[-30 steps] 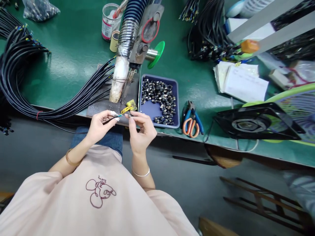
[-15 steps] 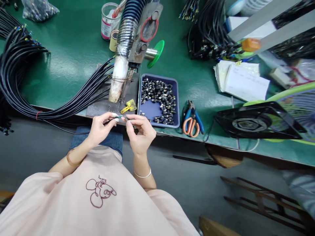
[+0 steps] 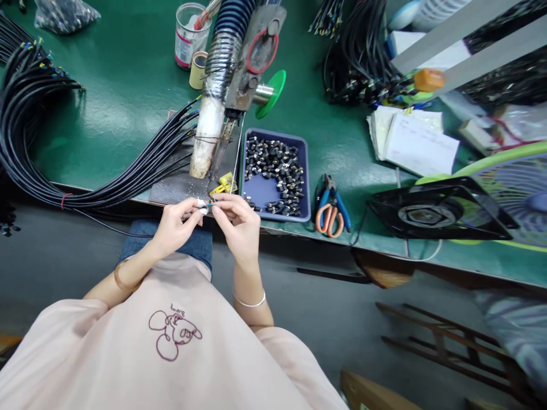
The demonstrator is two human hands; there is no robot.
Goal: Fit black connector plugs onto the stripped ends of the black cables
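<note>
My left hand [image 3: 177,223] is closed around the end of a black cable [image 3: 194,214], with pale coverings on its thumb and index fingertip. Thin coloured wires [image 3: 208,204] stick out of the cable end between my hands. Thumb and fingers of my right hand [image 3: 239,225] pinch at these wire tips; what lies between the fingertips is too small and covered to make out. A thin silvery wire [image 3: 237,154] slants down to the back of the right fingers. Just beyond the hands lie a yellow clip-like piece and sponge [image 3: 223,183].
A fume hose [image 3: 213,85] and metal arm [image 3: 245,71] hang above the dark plate. Right of them stands a blue tray [image 3: 267,183] of small black connectors, then cutters [image 3: 331,208] and a fan [image 3: 427,213]. Bundled cables [image 3: 98,191] curve along the left.
My right hand has shifted left and its fingers have drawn together closer to the wire tips. The slanting silvery wire now shows beside the tray. My left hand has barely moved.
</note>
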